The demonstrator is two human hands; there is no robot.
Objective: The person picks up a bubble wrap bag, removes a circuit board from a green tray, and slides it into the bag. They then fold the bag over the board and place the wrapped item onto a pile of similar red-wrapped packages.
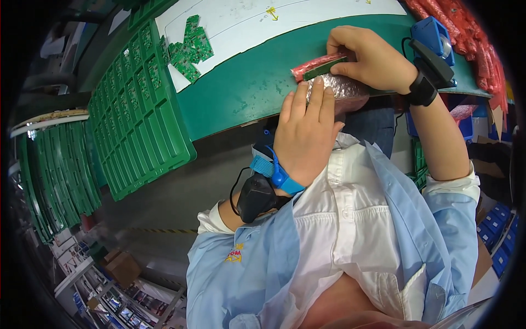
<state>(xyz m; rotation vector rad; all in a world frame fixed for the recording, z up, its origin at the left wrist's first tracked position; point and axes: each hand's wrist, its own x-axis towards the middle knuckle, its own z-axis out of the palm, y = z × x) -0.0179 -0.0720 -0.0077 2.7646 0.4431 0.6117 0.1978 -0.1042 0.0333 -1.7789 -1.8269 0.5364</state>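
Observation:
My right hand (368, 59) is closed on a green circuit board (322, 69) near the front edge of the green table mat (252, 77). A strip of pink bubble wrap (308, 67) lies along the board's far side, its other end under my right fingers. Just below the board is a sheet of clear bubble wrap (342, 86), which hangs over the table edge. My left hand (308, 129) rests flat with its fingers stretched out, the fingertips on the clear wrap. A blue strap (284, 178) circles my left wrist.
On the left a green compartment tray (183, 151) holds small circuit boards and juts past the table edge. Loose green boards (192, 48) lie on a white sheet (235, 35). At right stand a blue device (430, 37) and a heap of red bubble-wrap rolls (475, 52).

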